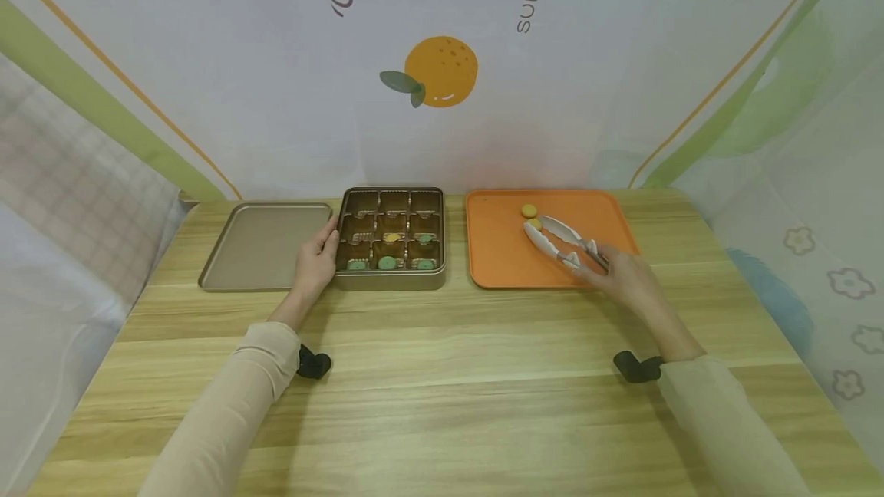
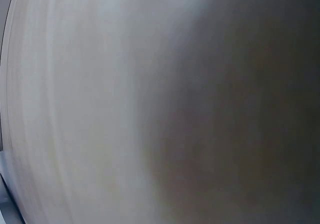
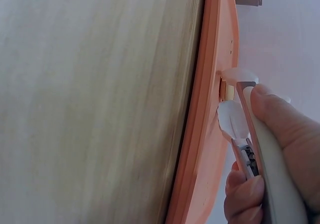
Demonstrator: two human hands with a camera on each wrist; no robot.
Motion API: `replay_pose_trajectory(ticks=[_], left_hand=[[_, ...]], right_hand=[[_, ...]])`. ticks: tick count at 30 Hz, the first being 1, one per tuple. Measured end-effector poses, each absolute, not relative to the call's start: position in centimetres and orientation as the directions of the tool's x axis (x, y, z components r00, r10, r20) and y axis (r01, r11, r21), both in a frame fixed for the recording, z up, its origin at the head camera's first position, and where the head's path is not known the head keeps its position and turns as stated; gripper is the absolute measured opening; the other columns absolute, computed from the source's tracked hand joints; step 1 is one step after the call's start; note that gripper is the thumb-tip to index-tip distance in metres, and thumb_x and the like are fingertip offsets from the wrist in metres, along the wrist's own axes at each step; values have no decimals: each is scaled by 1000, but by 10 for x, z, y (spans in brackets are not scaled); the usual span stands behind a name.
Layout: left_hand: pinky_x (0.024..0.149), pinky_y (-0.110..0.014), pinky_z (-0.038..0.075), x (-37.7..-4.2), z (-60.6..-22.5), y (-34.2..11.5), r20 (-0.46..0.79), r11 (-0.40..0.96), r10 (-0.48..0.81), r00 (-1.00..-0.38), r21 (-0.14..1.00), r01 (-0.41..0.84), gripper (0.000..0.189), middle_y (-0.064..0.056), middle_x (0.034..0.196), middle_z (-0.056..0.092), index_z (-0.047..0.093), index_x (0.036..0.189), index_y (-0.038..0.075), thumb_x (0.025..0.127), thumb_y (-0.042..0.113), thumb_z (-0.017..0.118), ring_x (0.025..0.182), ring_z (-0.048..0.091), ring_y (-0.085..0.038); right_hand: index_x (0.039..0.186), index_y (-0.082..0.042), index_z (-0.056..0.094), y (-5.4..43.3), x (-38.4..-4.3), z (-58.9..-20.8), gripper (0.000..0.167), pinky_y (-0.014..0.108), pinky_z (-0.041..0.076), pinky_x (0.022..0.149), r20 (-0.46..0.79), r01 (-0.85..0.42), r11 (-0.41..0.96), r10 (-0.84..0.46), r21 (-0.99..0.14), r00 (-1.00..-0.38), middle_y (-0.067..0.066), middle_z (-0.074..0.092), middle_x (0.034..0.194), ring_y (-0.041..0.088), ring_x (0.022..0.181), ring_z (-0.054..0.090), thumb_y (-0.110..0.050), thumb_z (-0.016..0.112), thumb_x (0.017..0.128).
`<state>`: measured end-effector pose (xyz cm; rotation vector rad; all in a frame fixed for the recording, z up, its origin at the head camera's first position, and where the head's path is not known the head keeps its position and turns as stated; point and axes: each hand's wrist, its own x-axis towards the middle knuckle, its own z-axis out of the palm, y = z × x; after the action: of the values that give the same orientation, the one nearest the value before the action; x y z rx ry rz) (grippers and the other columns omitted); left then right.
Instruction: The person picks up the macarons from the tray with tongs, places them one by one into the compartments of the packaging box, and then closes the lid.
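Observation:
My right hand (image 1: 628,278) grips white-tipped tongs (image 3: 272,169), with the thumb on one arm and curled fingers on the other. The spread tong tips stand either side of a small round yellow cookie (image 1: 535,224) on the orange tray (image 1: 511,267). A second yellow cookie (image 1: 529,210) lies just behind it. Against the left wall of a square gold-brown tin (image 1: 390,281) my left hand (image 1: 316,261) rests, its fingers along the side. The tin's divided insert holds a yellow cookie (image 1: 391,237) in the middle compartment and several green cookies (image 1: 387,262) in the front row and middle right.
Left of the tin lies a flat gold-brown metal lid (image 1: 265,248), partly behind my left hand. All stand along the back of a wooden table (image 1: 442,390), before a white curtain (image 1: 290,98) with fruit prints. The left wrist view shows mostly blurred tabletop.

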<state>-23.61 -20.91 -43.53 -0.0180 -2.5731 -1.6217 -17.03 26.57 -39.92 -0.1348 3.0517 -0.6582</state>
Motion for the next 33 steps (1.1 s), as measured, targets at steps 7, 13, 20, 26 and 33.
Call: replay_pose_trajectory(ticks=[7,13,20,26,33], left_hand=[[116,-38,23,-237,-436,-209,99,428,-29,-995,900,78,44,-13,150,32,33,144,0,103,15,37,140,25,-29],[116,-38,22,-237,-436,-210,96,428,-30,-995,901,74,44,-12,150,31,33,144,1,103,16,37,140,25,-29],[116,-37,24,-237,-437,-210,101,435,-43,-994,898,73,43,-12,149,33,35,144,1,103,16,38,139,28,-29],[116,-38,24,-236,-437,-210,107,437,-41,-993,896,78,43,-12,148,34,35,144,2,103,15,38,139,28,-29],[116,-38,24,-236,-437,-209,101,445,-45,-994,893,70,43,-10,149,33,35,144,4,103,17,37,139,28,-28]], right_hand=[[98,3,58,265,-169,-397,44,28,33,48,-2,-83,916,-91,-392,-996,2,43,61,20,58,44,-39,67,86],[101,4,58,263,-169,-395,44,28,33,48,15,-98,919,-100,-382,-995,3,44,61,21,59,45,-37,67,87],[109,5,59,265,-170,-396,47,28,33,49,14,-104,918,-106,-383,-994,3,48,62,21,60,46,-36,67,87],[98,1,58,264,-169,-397,40,28,31,48,20,-108,919,-109,-380,-994,1,41,59,20,57,43,-36,68,86],[103,3,59,262,-169,-395,43,28,33,47,31,-119,913,-117,-391,-993,1,42,59,18,55,43,-36,67,87]])
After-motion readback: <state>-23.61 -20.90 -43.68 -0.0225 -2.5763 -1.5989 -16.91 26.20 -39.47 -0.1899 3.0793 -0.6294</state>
